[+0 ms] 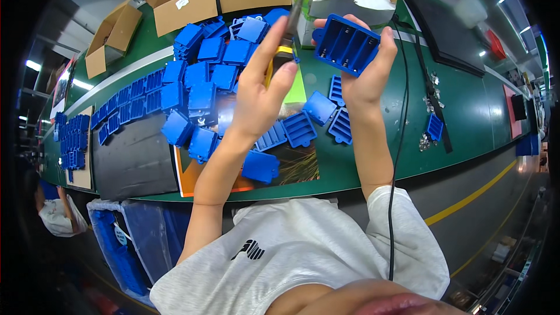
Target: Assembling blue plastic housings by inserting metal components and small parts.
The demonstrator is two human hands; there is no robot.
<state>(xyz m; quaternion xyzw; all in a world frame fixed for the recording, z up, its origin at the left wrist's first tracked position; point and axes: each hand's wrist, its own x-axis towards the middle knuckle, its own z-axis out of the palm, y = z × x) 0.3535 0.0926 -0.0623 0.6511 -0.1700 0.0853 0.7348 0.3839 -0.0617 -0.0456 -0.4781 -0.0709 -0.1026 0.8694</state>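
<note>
In my right hand is a blue plastic battery holder, its open side with several long slots facing me. Small metal contacts show at the ends of the slots. My left hand is closed round a tool with a black and yellow handle, just left of the holder. The tool's dark, narrow end points away from me; its exact kind is unclear. Under my hands lie more blue holders, some slots up, others back up.
A heap of blue holders covers the table's middle left, with rows beyond. Cardboard boxes holding small metal parts stand at the back. A black cable runs past my right arm. Loose metal pieces lie right. Another person is far left.
</note>
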